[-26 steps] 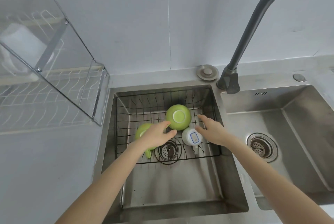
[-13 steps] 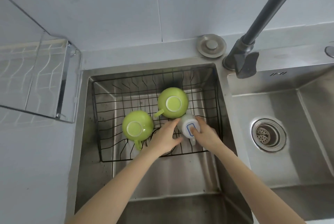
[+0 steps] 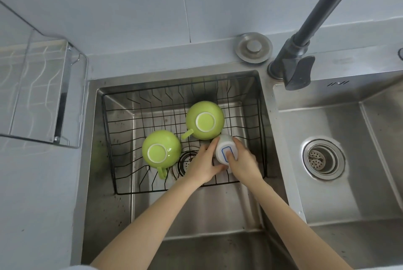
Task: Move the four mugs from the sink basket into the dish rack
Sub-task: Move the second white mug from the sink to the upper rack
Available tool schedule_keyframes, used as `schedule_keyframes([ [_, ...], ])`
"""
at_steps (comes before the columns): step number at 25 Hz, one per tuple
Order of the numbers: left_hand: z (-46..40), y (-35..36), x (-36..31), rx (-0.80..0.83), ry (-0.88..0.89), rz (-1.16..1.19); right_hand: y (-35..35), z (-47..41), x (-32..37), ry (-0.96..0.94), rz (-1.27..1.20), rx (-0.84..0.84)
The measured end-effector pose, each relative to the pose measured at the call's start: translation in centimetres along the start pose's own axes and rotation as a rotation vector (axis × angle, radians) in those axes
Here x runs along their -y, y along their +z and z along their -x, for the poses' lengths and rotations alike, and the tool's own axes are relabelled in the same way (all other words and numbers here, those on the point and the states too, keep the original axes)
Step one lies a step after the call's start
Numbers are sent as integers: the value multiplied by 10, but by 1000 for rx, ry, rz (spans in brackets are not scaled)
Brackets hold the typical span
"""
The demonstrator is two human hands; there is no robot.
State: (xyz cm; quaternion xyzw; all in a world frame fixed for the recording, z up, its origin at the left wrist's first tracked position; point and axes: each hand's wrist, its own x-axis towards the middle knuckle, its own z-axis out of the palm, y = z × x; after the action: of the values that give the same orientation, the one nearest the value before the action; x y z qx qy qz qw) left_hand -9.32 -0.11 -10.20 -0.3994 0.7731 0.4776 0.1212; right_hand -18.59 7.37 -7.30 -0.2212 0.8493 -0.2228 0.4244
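Across the centre of the frame, a steel double sink (image 3: 218, 221) held a black wire sink basket (image 3: 122, 139) in its left basin. At upper left, the clear-walled dish rack (image 3: 43, 95) stood on the grey tabletop (image 3: 39, 204). Two green mugs sat upside down in the basket, one (image 3: 205, 120) toward the back, one (image 3: 161, 149) left of centre. Just right of them, both hands closed around a white mug (image 3: 225, 149) with a blue mark, the left hand (image 3: 205, 163) cupping its left side, the right hand (image 3: 243, 163) gripping its right.
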Motion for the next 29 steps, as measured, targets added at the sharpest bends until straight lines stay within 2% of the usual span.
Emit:
schedule_keyframes([
  [6, 10, -7, -3, 1, 81, 18, -9, 14, 4, 3, -5, 19],
  [10, 27, -12, -6, -22, 155, 56, -24, 36, 10, -60, 61, 53],
  [18, 79, -51, -30, -183, 319, 71, -47, 87, 31, -288, 49, -7],
  [22, 117, -79, -38, -249, 391, 13, -56, 120, 49, -456, 124, -22],
  [29, 190, -119, -38, -312, 470, 90, -59, 181, 89, -720, 203, -56],
])
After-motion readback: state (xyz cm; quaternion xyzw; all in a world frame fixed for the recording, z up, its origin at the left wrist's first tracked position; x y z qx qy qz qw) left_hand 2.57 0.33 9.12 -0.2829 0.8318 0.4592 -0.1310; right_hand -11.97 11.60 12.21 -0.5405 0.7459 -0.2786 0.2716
